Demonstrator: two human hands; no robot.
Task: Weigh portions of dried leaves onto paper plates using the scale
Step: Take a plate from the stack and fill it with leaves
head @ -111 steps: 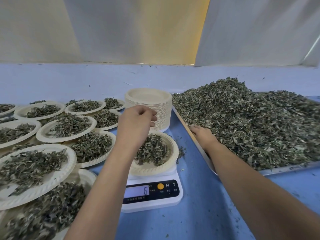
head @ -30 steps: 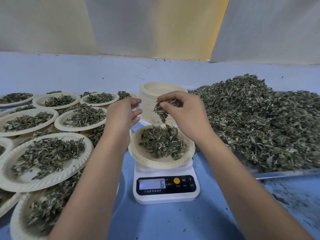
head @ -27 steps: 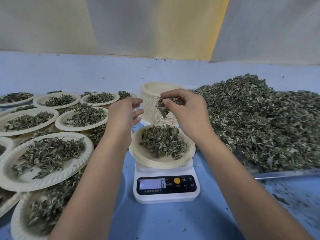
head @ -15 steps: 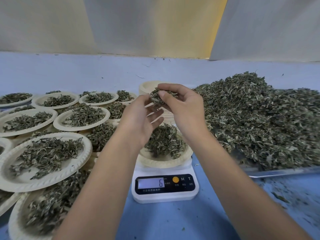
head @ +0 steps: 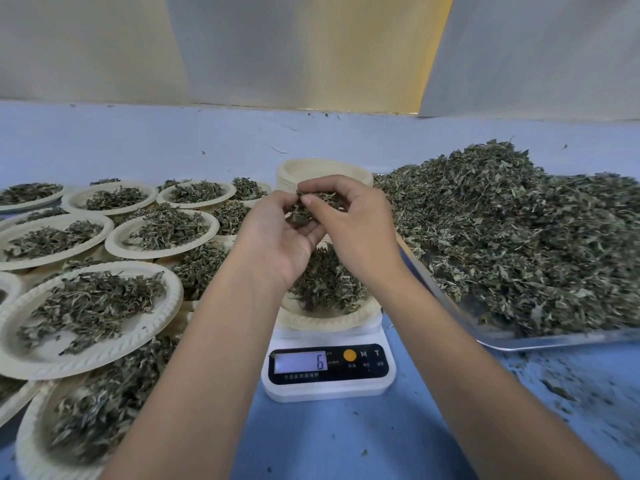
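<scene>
A white digital scale (head: 329,372) stands on the blue table and its display reads 6. On it sits a paper plate (head: 322,320) holding a mound of dried leaves (head: 329,282). Above that plate my left hand (head: 277,233) and my right hand (head: 356,223) meet, and together their fingertips pinch a small clump of dried leaves (head: 308,207). A big heap of loose dried leaves (head: 519,237) fills a metal tray (head: 502,342) on the right.
Several filled paper plates (head: 90,306) overlap across the left half of the table. A stack of empty paper plates (head: 322,169) stands behind my hands. Leaf crumbs litter the blue surface at the lower right. A pale wall runs along the back.
My right hand brought a clump from the tray over the plate. My left hand rose from beside the plate to meet it, and both now pinch the clump. The display stays at 6.
</scene>
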